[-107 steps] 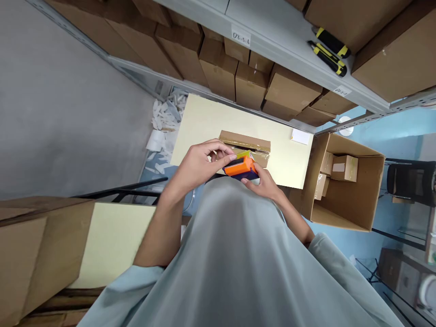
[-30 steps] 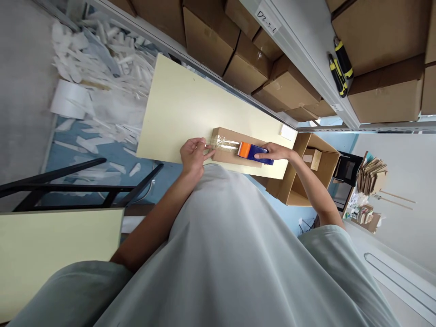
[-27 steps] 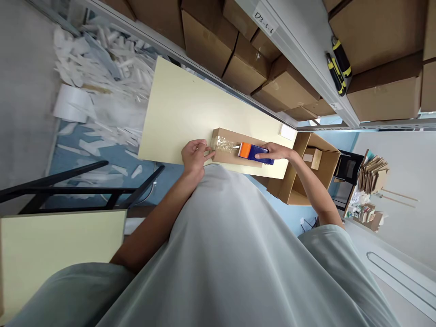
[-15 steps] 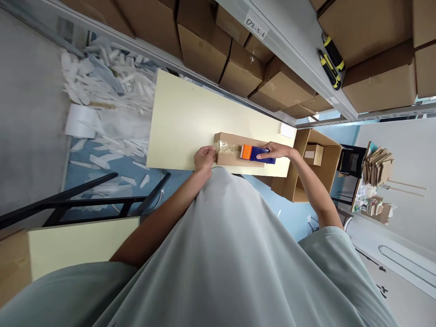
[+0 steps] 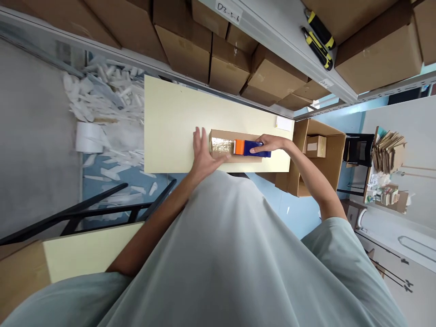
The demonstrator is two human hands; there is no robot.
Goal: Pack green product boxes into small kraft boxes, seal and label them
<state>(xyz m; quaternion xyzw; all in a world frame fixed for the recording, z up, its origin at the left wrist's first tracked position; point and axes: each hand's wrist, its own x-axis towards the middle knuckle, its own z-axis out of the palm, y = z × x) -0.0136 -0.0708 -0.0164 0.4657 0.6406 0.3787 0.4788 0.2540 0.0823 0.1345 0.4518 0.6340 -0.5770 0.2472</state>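
A long, narrow cardboard box (image 5: 247, 135) lies on the pale yellow table (image 5: 170, 122), with shiny clear tape (image 5: 222, 145) across the left part of its top. My right hand (image 5: 267, 143) grips an orange and dark blue tape dispenser (image 5: 254, 149), its orange end pointing left over the box top. At the box's left end my left hand (image 5: 204, 156) is spread open, the fingers pointing away from me and the thumb reaching along the near side of the box. Whether the left palm presses on the box end I cannot tell.
Shelves with cardboard boxes (image 5: 228, 68) run along the table's far side. Two yellow and black utility knives (image 5: 318, 38) lie on a shelf. A white card (image 5: 284, 123) is at the table's right end, beside a large open carton (image 5: 299, 136). White foam pieces (image 5: 116, 97) pile up at left.
My left hand has gone from pinched fingers at the box's left end to spread fingers there. My right hand still holds the dispenser. The whole view has shifted slightly.
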